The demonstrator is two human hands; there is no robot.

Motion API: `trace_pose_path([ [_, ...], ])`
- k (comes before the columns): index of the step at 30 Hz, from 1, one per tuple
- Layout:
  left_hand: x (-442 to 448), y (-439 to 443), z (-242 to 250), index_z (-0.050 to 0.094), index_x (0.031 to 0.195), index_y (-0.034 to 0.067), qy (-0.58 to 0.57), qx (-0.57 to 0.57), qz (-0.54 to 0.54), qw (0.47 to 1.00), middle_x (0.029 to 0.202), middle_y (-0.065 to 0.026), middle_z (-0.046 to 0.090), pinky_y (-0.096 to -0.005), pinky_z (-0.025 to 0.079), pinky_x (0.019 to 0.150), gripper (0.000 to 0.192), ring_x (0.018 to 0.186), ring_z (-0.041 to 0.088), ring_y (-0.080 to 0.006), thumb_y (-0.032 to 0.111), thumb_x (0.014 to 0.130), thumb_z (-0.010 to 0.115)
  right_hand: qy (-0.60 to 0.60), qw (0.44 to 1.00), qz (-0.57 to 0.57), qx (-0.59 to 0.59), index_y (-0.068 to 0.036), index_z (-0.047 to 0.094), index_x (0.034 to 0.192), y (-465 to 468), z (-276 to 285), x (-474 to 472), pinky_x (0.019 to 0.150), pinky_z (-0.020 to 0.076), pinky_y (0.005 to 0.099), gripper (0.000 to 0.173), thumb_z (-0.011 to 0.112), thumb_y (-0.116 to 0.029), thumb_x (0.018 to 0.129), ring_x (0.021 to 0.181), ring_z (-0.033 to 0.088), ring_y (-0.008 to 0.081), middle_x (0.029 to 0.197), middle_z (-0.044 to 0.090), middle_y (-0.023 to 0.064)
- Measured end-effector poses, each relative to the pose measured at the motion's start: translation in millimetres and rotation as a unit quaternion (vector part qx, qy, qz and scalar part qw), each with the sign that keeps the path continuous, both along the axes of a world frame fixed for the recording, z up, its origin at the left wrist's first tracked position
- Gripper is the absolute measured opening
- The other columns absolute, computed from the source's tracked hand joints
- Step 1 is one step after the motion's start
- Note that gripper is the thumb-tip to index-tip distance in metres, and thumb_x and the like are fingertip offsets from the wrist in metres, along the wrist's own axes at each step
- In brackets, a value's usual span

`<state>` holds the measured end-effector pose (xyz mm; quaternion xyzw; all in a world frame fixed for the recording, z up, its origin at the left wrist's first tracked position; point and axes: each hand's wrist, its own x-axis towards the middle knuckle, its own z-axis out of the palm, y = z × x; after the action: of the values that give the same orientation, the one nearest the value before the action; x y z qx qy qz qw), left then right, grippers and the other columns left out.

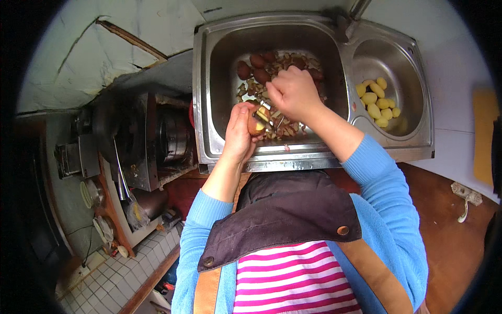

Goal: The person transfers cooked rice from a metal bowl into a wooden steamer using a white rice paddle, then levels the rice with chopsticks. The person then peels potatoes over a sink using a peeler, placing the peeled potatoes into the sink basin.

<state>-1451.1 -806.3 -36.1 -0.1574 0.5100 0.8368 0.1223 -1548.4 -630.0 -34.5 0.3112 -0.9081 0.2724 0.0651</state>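
Over the large sink basin (328, 78), my left hand (239, 121) is closed around a partly peeled potato (255, 126), whose yellow flesh shows in patches between strips of reddish skin. A peeler (262, 116) lies against the potato's upper face. Its handle runs towards my right hand (293, 93), which is curled in a fist and appears to grip it; the fingers hide that end. Beneath both hands, peelings (280, 129) cover much of the basin floor. Several unpeeled red-brown potatoes (260, 76) rest at the basin's far side.
The smaller round basin (408, 70) at the right holds several peeled yellow potatoes (374, 111). A faucet (353, 19) rises behind the divider. To the left stand a stove with a dark wok (127, 145) and a metal pot (174, 139). A tiled counter (117, 278) runs along the lower left.
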Motion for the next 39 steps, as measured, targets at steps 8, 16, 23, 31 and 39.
trace_pose_path([
  [8, -11.5, 10.3, -3.3, 0.045, 0.106, 0.01, -0.079, 0.079, 0.041, 0.993, 0.086, -0.0082, 0.054, -0.0214, 0.031, 0.04, 0.019, 0.055, 0.044, -0.0136, 0.025, 0.099, 0.037, 0.126, 0.991, -0.021, -0.032, -0.011, 0.058, 0.061, 3.3, 4.7, 11.6, 0.06, 0.0394, 0.0422, 0.021, 0.062, -0.021, 0.079, 0.07, 0.053, 0.0272, 0.068, 0.055, 0.0046],
  [16, -11.6, 16.6, 0.1, 0.048, 0.104, 0.009, -0.077, 0.152, 0.015, 0.985, 0.084, -0.0118, 0.056, -0.0215, 0.03, 0.04, 0.023, 0.051, 0.042, -0.0139, 0.028, 0.1, 0.035, 0.04, 0.984, -0.151, -0.081, -0.008, 0.063, 0.062, 20.9, -2.9, 4.5, 0.063, 0.0432, 0.0456, 0.03, 0.054, -0.027, 0.083, 0.075, 0.058, 0.0303, 0.071, 0.062, 0.0071],
  [23, -14.9, 12.6, -10.1, 0.051, 0.101, 0.011, -0.024, 0.141, -0.079, 0.987, 0.081, -0.0042, 0.057, -0.0205, 0.033, 0.042, 0.022, 0.056, 0.049, -0.0108, 0.03, 0.1, 0.039, -0.002, 0.972, -0.223, -0.067, -0.009, 0.066, 0.065, 18.4, -4.9, 4.3, 0.067, 0.0454, 0.0485, 0.028, 0.052, -0.027, 0.081, 0.079, 0.058, 0.0317, 0.074, 0.064, 0.0098],
  [31, -18.1, 10.2, -14.0, 0.047, 0.104, 0.01, 0.022, 0.022, -0.077, 0.997, 0.087, -0.0069, 0.057, -0.025, 0.044, 0.051, 0.023, 0.066, 0.054, -0.0136, 0.03, 0.1, 0.036, 0.025, 0.984, -0.17, 0.051, -0.009, 0.065, 0.064, 23.7, -2.5, -2.3, 0.066, 0.0447, 0.0451, 0.026, 0.055, -0.027, 0.08, 0.082, 0.059, 0.0287, 0.076, 0.065, 0.0077],
  [39, -18.2, 18.8, -16.0, 0.051, 0.111, 0.01, -0.124, 0.209, -0.038, 0.969, 0.088, -0.0041, 0.054, -0.0207, 0.032, 0.045, 0.047, 0.051, 0.041, -0.0109, 0.052, 0.095, 0.04, 0.086, 0.986, -0.085, -0.112, -0.008, 0.061, 0.062, 15.5, -6.3, 7.1, 0.063, 0.0409, 0.0469, 0.031, 0.055, -0.029, 0.084, 0.073, 0.056, 0.0322, 0.068, 0.059, 0.0095],
])
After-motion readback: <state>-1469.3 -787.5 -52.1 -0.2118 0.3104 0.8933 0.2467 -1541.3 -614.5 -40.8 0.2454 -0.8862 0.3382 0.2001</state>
